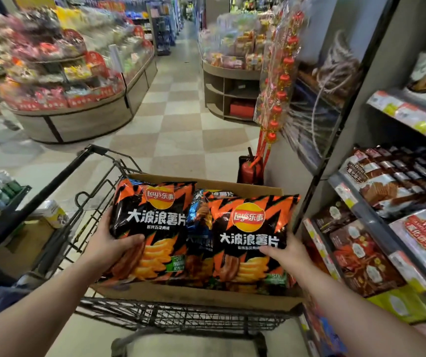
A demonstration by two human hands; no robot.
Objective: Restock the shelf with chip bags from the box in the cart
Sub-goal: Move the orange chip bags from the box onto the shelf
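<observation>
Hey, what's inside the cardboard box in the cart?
A blue chip bag shows between the orange bags in the left hand and right hand. They hide the rest of the box.

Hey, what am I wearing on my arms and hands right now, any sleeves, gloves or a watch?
Both grips are bare hands: the left grip and the right grip wear no gloves, and neither wrist shows a watch or band. The left forearm and right forearm are bare too, with no sleeve in view.
</observation>
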